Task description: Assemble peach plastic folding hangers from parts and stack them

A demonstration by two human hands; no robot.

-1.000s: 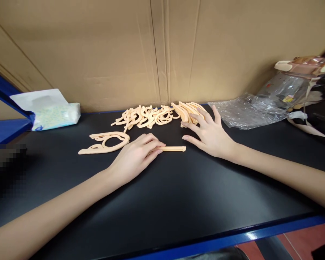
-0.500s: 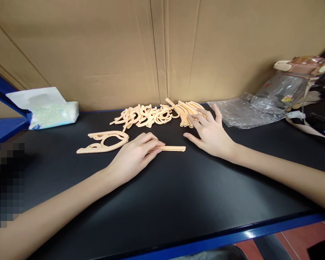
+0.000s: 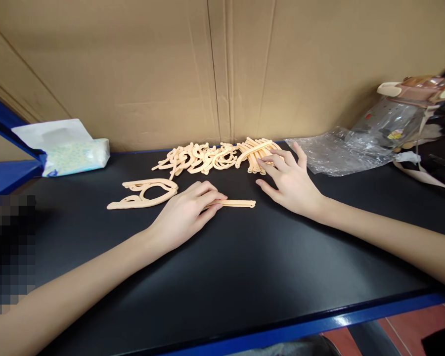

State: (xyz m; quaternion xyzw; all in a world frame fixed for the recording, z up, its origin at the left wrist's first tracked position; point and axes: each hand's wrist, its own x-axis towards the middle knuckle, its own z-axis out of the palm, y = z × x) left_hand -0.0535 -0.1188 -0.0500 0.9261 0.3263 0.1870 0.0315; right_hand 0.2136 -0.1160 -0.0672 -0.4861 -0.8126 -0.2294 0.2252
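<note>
My left hand [image 3: 189, 212] rests on the black table, its thumb and fingers pinching a slim, cream plastic hanger arm [image 3: 239, 203]. The arm's far end sticks out to the right. Just behind that hand lie folded hanger pieces [image 3: 157, 201], joined around a rounded opening. Fingers spread, my right hand [image 3: 289, 183] reaches over a pile of curved hanger arms [image 3: 252, 154], its fingertips at the pile's near right side. Whether they press on any arm I cannot tell. Hook-shaped hanger pieces [image 3: 200, 158] lie heaped left of that pile.
A tissue pack [image 3: 76, 155] sits at the back left. At the right, a clear plastic bag [image 3: 337, 153] lies before a transparent bottle [image 3: 389, 123] with a brown lid and strap. A cardboard wall [image 3: 152, 74] stands behind the black table [image 3: 237, 277], which has a blue front edge.
One hanger arm in the right pile has dropped from pointing up to the left and now lies across the others. My right hand has shifted slightly; the left keeps its pinch.
</note>
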